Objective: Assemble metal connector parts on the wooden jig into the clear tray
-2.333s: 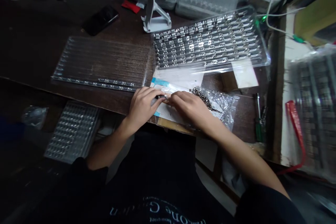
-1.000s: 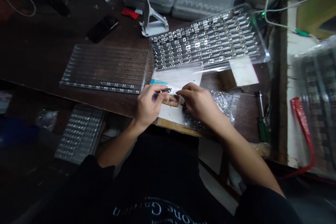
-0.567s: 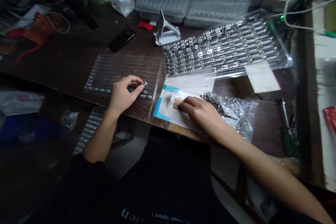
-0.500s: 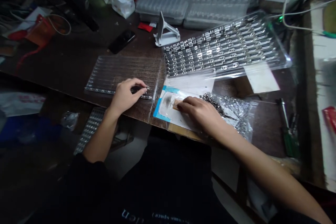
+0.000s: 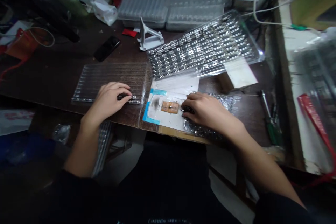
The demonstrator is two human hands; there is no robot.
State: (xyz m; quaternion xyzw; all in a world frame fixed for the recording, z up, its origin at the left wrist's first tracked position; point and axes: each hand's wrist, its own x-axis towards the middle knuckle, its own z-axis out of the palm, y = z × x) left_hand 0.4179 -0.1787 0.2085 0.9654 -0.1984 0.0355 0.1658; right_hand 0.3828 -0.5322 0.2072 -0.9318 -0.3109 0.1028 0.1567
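Observation:
My left hand (image 5: 110,99) is over the front of a clear ribbed plastic tray (image 5: 112,73), thumb and forefinger closed at a short row of small shiny metal parts (image 5: 134,101); what they pinch looks like one such part. My right hand (image 5: 207,110) has its fingers curled down into a heap of small metal parts on a clear plastic bag (image 5: 227,102); its fingertips are partly hidden, and I cannot make out what they hold. Between the hands, a small tan block (image 5: 169,107) with a metal bit on it sits on a white board (image 5: 175,120) edged with blue tape.
Behind lies a clear tray filled with metal parts (image 5: 199,47), its near right side by a white-topped block (image 5: 241,73). A white stand (image 5: 151,40), a black phone-like object (image 5: 107,48) and stacked clear trays (image 5: 194,14) are farther back. A green-handled screwdriver (image 5: 273,129) lies right.
My right hand has left the tan block and moved right into the metal parts, so the block now shows. My left hand's fingertips have lowered to the row in the tray. The view has shifted.

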